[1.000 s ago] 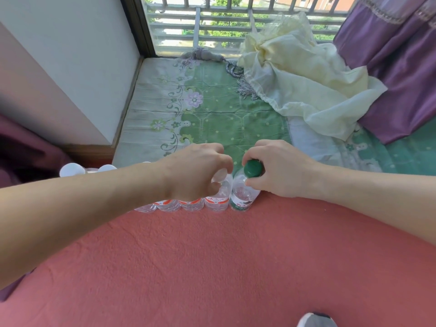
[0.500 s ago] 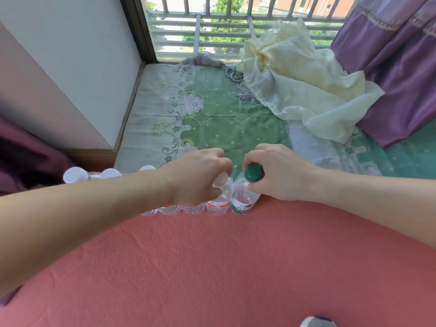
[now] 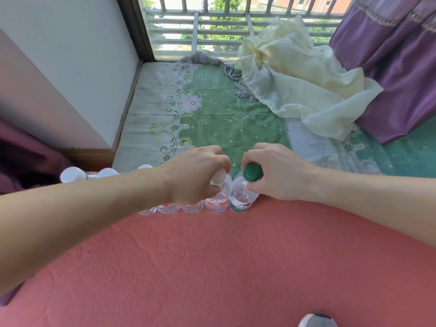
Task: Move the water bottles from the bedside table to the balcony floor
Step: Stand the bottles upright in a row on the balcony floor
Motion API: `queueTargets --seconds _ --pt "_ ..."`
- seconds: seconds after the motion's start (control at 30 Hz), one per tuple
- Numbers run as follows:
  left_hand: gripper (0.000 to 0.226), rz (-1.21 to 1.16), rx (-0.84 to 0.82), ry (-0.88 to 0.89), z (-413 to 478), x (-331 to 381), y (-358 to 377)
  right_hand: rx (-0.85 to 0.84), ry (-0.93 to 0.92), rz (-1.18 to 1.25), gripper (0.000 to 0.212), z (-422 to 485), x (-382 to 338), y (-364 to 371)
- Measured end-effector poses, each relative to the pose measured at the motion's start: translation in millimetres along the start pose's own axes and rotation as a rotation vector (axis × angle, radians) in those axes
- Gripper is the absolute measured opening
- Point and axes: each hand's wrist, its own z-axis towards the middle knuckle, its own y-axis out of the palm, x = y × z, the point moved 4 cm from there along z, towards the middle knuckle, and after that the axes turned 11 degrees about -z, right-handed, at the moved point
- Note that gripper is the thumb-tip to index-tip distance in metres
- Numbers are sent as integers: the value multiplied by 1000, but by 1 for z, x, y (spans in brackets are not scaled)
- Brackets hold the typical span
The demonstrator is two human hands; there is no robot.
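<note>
Holding two small water bottles by their necks past the far edge of the coral bed cover (image 3: 212,267).
The left grip (image 3: 198,175) is clasping the neck of the white-capped bottle (image 3: 218,201), and the right grip (image 3: 276,173) is pinching the green-capped bottle (image 3: 243,199) just under its cap. Both bottles are standing upright and touching at the right end of a row of bottles (image 3: 188,207) against the green mat (image 3: 212,123), their bases hidden. The thin clear plastic is probably flexing and slippery at the body, so the stiff neck is looking like the safest hold.
</note>
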Motion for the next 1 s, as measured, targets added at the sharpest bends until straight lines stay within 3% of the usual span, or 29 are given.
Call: queueTargets --seconds 1.0 --pt "39 115 54 76 0 -1 4 2 -13 -6 24 -2 4 1"
